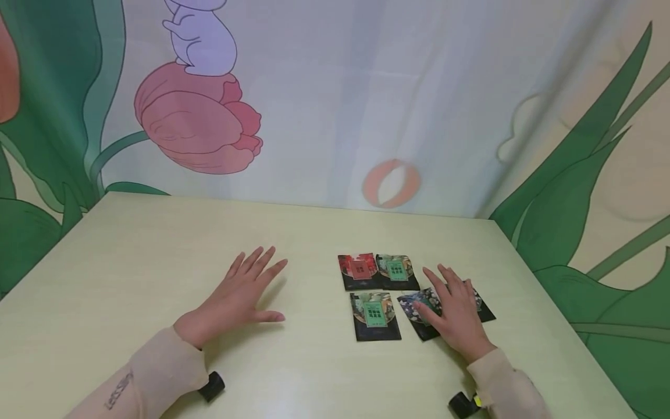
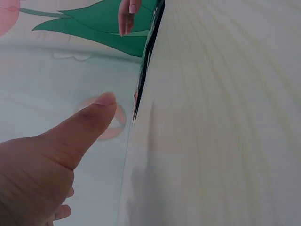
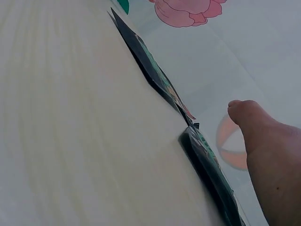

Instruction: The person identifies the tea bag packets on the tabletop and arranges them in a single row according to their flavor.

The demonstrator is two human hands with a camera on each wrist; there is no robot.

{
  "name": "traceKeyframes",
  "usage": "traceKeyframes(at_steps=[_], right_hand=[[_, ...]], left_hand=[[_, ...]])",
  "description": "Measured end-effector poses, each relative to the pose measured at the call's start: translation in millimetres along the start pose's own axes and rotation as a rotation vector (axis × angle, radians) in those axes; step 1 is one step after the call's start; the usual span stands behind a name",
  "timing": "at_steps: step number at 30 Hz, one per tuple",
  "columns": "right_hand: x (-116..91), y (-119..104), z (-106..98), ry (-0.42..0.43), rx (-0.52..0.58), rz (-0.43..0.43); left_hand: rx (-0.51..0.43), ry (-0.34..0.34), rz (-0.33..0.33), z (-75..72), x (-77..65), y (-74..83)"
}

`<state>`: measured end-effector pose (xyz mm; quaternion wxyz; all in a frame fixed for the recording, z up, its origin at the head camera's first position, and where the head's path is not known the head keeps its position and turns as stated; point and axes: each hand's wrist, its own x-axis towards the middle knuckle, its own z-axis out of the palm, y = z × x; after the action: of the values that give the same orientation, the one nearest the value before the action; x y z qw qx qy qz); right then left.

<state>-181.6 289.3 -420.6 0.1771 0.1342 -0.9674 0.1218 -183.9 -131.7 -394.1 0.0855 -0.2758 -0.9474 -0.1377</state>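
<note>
My left hand [image 1: 235, 299] is held over the table left of the packets, fingers spread and nothing in it; its thumb [image 2: 89, 117] shows in the left wrist view. Over at the right, my right hand [image 1: 458, 317] hovers with loosely spread fingers above a dark floral packet [image 1: 413, 308] and another dark packet [image 1: 485, 313], partly hiding both. Beside them lie a red and black packet [image 1: 359, 270], a green-labelled packet [image 1: 398, 272] and a second green-labelled packet [image 1: 374, 317]. In the right wrist view, a flat packet [image 3: 207, 174] appears edge-on near the right thumb [image 3: 256, 122].
The pale table [image 1: 157, 250] runs back to a curtain [image 1: 314, 116] printed with a pink flower and a white animal. Green leaf prints [image 1: 591, 233] hang along the right side. A black wrist camera [image 1: 211, 387] sits below the left sleeve, and another [image 1: 463, 404] by the right sleeve.
</note>
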Motion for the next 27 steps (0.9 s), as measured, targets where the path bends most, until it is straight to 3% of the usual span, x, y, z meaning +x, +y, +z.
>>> traceKeyframes(at_steps=[10,27], right_hand=[[3.6,-9.5,-3.4,0.033,0.063,-0.036],[5.0,-48.0,-4.9,-0.018,0.101,-0.063]], left_hand=[[0.026,0.075,0.055,-3.5,9.9,11.7],[0.035,0.133,0.114,5.4,40.3,32.3]])
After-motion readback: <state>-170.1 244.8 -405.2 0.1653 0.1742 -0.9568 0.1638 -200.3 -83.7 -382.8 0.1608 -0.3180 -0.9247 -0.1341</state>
